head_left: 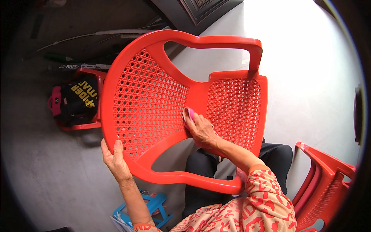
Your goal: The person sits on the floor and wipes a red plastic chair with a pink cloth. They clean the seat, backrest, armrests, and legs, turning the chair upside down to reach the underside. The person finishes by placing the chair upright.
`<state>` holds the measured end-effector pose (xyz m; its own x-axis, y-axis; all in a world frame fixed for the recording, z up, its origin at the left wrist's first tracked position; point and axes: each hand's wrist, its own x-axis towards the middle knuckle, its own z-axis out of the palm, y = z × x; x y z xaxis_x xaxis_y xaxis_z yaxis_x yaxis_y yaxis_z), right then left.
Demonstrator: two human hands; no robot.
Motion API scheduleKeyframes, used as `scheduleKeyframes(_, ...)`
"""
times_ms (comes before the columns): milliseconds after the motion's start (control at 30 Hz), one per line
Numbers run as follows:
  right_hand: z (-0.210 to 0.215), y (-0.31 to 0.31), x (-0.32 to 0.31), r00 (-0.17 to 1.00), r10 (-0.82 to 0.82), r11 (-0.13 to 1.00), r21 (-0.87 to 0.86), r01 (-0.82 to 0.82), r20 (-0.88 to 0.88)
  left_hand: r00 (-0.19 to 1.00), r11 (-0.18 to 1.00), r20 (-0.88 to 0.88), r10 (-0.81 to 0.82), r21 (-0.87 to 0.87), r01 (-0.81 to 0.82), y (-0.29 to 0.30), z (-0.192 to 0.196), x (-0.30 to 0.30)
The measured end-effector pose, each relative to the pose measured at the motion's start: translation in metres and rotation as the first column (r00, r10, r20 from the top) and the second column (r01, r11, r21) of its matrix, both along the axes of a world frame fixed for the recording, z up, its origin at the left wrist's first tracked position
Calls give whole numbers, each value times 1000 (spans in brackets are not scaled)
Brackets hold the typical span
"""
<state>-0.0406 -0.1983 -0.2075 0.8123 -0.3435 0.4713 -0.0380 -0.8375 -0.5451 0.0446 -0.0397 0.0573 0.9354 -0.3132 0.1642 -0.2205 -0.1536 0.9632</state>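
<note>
While the left hand (pixel 117 162), half-curled, holds a curved, lattice-backed red plastic chair (pixel 197 98), the right hand (pixel 203 132) grips bunched pink cloth (pixel 191 114).

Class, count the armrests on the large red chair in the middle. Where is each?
2. The upper armrest runs along the red chair's far side; the lower armrest is nearer the person's body. Neither is hidden.

The left hand (pixel 116 165) is held out, its thumb (pixel 118 148) spread from the fingers (pixel 104 148). The right hand (pixel 202 132) is curled, and its arm (pixel 237 153) is stretched forward to the left. The knees (pixel 282 155) are bent.
</note>
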Motion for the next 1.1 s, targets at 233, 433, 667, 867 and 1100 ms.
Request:
scheduleKeyframes(233,-4,-29,-4,987,155,975,-153,-161,-47,1000,1000,-20,-11,-30,10,-4,-1,-2)
scheduleKeyframes(433,-14,-82,28,962,-271,923,-295,247,-40,1000,1000,-14,-13,-2,13,0,-2,-1)
scheduleKeyframes(667,17,-139,25,862,-461,881,-225,416,-212,1000,1000,-26,-9,-11,8,-3,1,-3)
scheduleKeyframes(867,5,-156,-24,684,-602,790,-184,584,-412,1000,1000,6,-27,15,26,-3,1,-1)
scheduleKeyframes(1100,-6,-167,-79,603,-731,681,-273,680,-320,994,994,28,-105,-6,105,10,-6,10)
